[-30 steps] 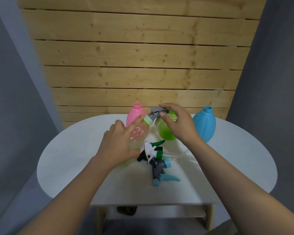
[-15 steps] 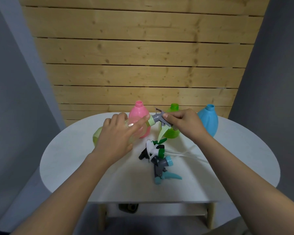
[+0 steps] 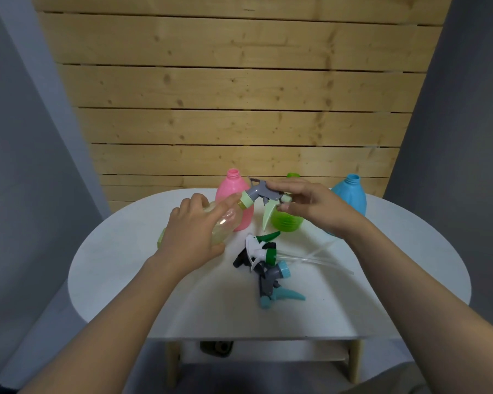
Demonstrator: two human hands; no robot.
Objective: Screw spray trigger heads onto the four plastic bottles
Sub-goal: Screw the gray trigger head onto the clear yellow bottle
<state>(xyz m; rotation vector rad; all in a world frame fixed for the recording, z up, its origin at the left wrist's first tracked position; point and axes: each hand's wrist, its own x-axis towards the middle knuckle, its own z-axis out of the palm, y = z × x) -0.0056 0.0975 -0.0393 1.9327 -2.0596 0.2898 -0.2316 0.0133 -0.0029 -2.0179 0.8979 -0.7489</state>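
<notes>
Left hand point(image 3: 192, 238) wrapped round clear bottle point(image 3: 225, 223), tilted above white worktop point(image 3: 143, 265). Right hand point(image 3: 316, 207) pinching grey trigger head point(image 3: 261, 193) seated on its neck (lever hanging down). Pink point(image 3: 234, 194), green point(image 3: 286, 223) and blue point(image 3: 349, 194) bottles upright behind, uncapped. Two loose heads point(image 3: 268, 263) lying mid-worktop.

Bare white tabletop point(image 3: 143, 280) lies open along the near edge and across the left side, giving room to reach in. At centre, a heap of loose trigger heads point(image 3: 264, 258) with thin clear tubes point(image 3: 316, 258) trailing right blocks the middle. Along the far edge a pink bottle point(image 3: 234, 196), green bottle point(image 3: 286, 223) and blue bottle point(image 3: 349, 196) stand in a row, with a wooden slat wall point(image 3: 239, 109) close behind them.
</notes>
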